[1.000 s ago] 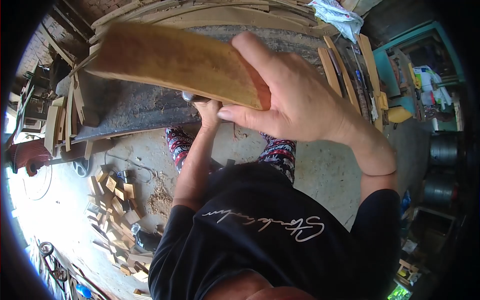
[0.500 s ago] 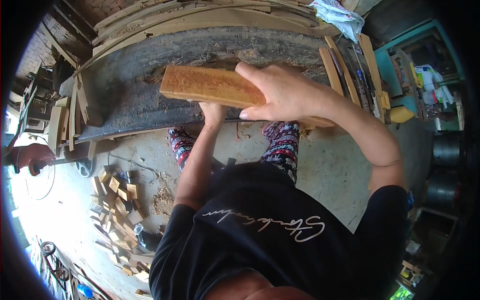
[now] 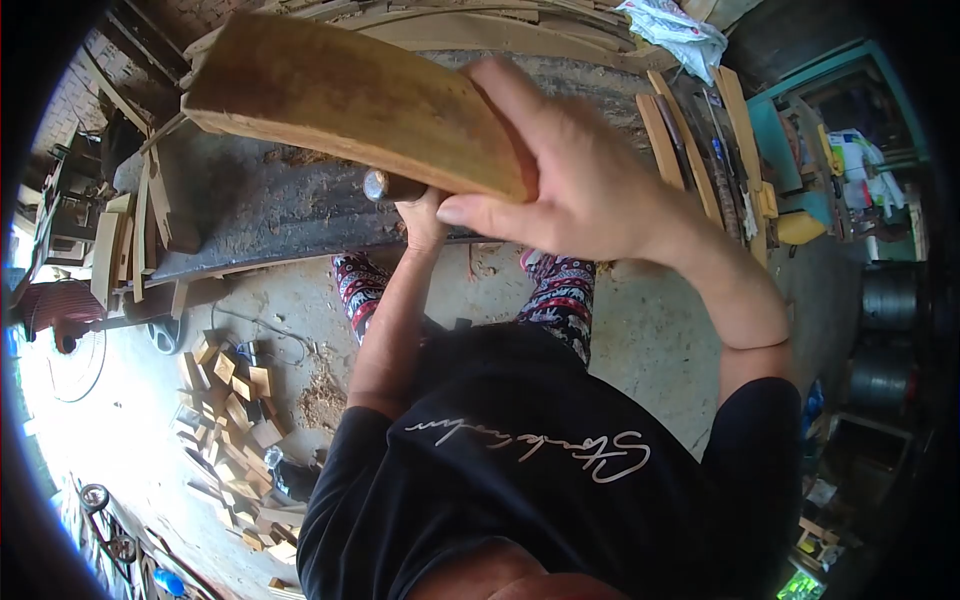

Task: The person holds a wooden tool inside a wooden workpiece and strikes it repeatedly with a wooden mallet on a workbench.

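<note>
Raised above the workbench, a thick wooden block point(image 3: 330, 95) is gripped at its right end by my right hand point(image 3: 570, 175), thumb on the near side and fingers at the far edge. Beneath the block, my left hand point(image 3: 424, 218) is closed around a short cylindrical tool handle with a round, shiny metal end point(image 3: 377, 185). The block hides most of the left fingers and the rest of that tool, so its kind does not show. The dark, worn wooden bench top point(image 3: 300, 215) lies below both hands.
Long wood strips and hand tools point(image 3: 722, 150) lie at the bench's right end. Upright boards point(image 3: 125, 245) stand at its left. Wood offcuts point(image 3: 235, 430) are heaped on the floor at left, near a fan point(image 3: 75, 340). A white plastic bag point(image 3: 675, 35) sits at the back.
My right hand has lifted the wooden block higher and closer to the camera, tilting its left end up. The round metal end in my left hand has come into view.
</note>
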### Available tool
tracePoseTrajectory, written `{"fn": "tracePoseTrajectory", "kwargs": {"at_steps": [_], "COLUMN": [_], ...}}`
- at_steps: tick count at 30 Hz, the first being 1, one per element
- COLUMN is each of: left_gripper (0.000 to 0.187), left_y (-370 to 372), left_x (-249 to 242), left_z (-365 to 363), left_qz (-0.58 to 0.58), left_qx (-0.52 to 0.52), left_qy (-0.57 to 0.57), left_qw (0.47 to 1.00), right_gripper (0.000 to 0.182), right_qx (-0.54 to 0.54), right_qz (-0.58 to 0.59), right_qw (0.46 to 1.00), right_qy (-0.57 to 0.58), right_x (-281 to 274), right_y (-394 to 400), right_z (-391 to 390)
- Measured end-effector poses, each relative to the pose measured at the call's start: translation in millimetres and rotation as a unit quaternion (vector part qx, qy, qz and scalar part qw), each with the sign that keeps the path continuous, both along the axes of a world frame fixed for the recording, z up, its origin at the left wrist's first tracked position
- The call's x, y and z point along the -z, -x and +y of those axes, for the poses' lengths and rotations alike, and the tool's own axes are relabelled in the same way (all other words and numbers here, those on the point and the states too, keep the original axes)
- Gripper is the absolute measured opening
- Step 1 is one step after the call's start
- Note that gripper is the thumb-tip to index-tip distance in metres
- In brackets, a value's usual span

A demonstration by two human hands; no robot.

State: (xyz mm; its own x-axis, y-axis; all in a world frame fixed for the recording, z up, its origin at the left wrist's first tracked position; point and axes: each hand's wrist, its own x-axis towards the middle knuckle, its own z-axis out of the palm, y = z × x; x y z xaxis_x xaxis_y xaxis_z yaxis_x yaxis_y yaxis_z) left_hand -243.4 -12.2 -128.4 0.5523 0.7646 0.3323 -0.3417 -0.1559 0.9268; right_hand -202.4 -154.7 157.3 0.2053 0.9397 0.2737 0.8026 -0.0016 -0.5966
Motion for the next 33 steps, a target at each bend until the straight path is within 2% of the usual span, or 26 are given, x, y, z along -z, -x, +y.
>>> {"fn": "tracePoseTrajectory", "kwargs": {"at_steps": [2,3,4,6,7,8,9,10,12,13,14,16,17,18,20,21,22,23,24,25,26,27,28,30,31,33], "left_gripper": [0.033,0.032,0.032,0.031,0.03,0.03,0.03,0.03,0.031,0.032,0.032,0.028,0.022,0.018,0.017,0.017,0.017,0.017,0.017,0.018,0.019,0.014,0.014,0.026,0.024,0.024], "left_y": [0.3,-2.3,1.3,5.6,12.4,11.4,8.6,4.8,2.1,2.0,2.4,5.7,12.2,13.0,8.0,3.6,0.1,-1.7,1.1,4.8,8.7,15.3,17.7,11.7,10.9,8.4], "left_x": [19.4,21.4,5.5,-20.0,-16.5,-14.5,-20.1,-26.1,-12.6,-7.6,-1.3,-42.6,-50.7,-49.1,-31.8,-20.9,-13.0,-4.2,-10.1,-22.4,-31.4,-32.5,-32.7,-37.9,-44.9,-48.5], "left_z": [4.6,4.0,0.3,-7.5,-6.1,-5.5,-7.1,-8.2,-5.0,-3.8,-5.4,-17.5,-17.2,-16.1,-13.4,-8.7,-2.1,2.8,-0.6,-7.2,-11.1,-6.9,-7.4,-5.8,-8.0,-7.5], "left_qz": [0.017,0.078,0.079,0.02,0.044,0.054,0.043,0.03,0.033,0.039,0.04,-0.087,-0.055,-0.042,-0.047,-0.049,-0.05,-0.047,-0.047,-0.088,-0.12,-0.126,-0.123,-0.161,-0.168,-0.173], "left_qx": [0.019,-0.035,-0.032,-0.033,0.046,0.033,0.022,0.011,-0.018,-0.045,-0.042,0.004,0.032,0.035,-0.005,-0.003,-0.083,-0.158,-0.157,-0.075,0.013,0.079,0.072,0.072,0.064,0.065], "left_qy": [0.045,-0.134,-0.136,-0.04,0.036,-0.009,0.02,0.047,0.009,-0.03,-0.033,0.168,0.181,0.138,0.123,0.122,-0.089,-0.296,-0.298,0.008,0.316,0.3,0.304,0.356,0.372,0.383], "left_qw": [0.999,0.987,0.987,0.998,0.997,0.998,0.999,0.998,0.999,0.998,0.998,0.982,0.982,0.989,0.991,0.991,0.991,0.941,0.94,0.993,0.941,0.942,0.942,0.918,0.911,0.905], "right_gripper": [0.054,0.053,0.052,0.052,0.052,0.052,0.042,0.042,0.048,0.065,0.065,0.07,0.067,0.067,0.066,0.062,0.062,0.06,0.059,0.059,0.059,0.058,0.057,0.055,0.055,0.057], "right_qx": [-0.005,0.009,0.025,0.029,0.032,0.037,0.016,0.017,0.019,0.048,0.051,0.071,0.074,0.073,0.038,0.034,0.036,0.042,0.047,0.044,0.109,0.172,0.21,0.282,0.281,0.36], "right_qz": [0.006,-0.044,-0.088,-0.094,-0.069,-0.044,-0.077,-0.079,-0.053,-0.061,-0.059,-0.086,-0.038,-0.033,0.041,-0.008,-0.009,0.001,0.012,0.009,0.052,0.097,0.097,0.076,0.077,0.032], "right_qw": [1.0,0.988,0.957,0.953,0.977,0.993,0.997,0.997,0.989,0.962,0.962,0.963,0.976,0.975,0.997,0.996,0.996,0.981,0.955,0.955,0.957,0.951,0.953,0.951,0.951,0.926], "right_qy": [0.019,0.148,0.275,0.287,0.197,0.103,-0.006,-0.007,0.138,0.263,0.261,0.246,0.202,0.205,0.051,0.081,0.079,0.187,0.294,0.294,0.264,0.236,0.195,0.106,0.106,0.105], "right_x": [15.2,25.3,25.6,6.1,-0.4,-2.4,2.4,11.1,29.6,32.0,32.7,18.4,6.5,10.8,21.6,33.4,46.9,61.3,71.4,75.2,78.3,84.5,98.9,131.0,144.5,163.6], "right_y": [-1.8,-9.6,-9.7,-11.6,-7.6,-5.0,-3.7,-3.6,-5.0,-9.2,-10.6,-12.4,-6.6,-1.3,3.3,0.7,-5.9,-14.7,-20.9,-24.5,-26.4,-28.6,-33.4,-42.0,-47.9,-54.9], "right_z": [-0.3,1.0,3.4,-0.5,-3.7,-5.5,-3.6,-3.2,-3.8,-5.0,-9.5,-10.0,-11.0,-12.2,-11.9,-14.0,-16.6,-19.9,-23.9,-29.1,-37.2,-46.1,-54.8,-71.6,-77.9,-87.6]}}
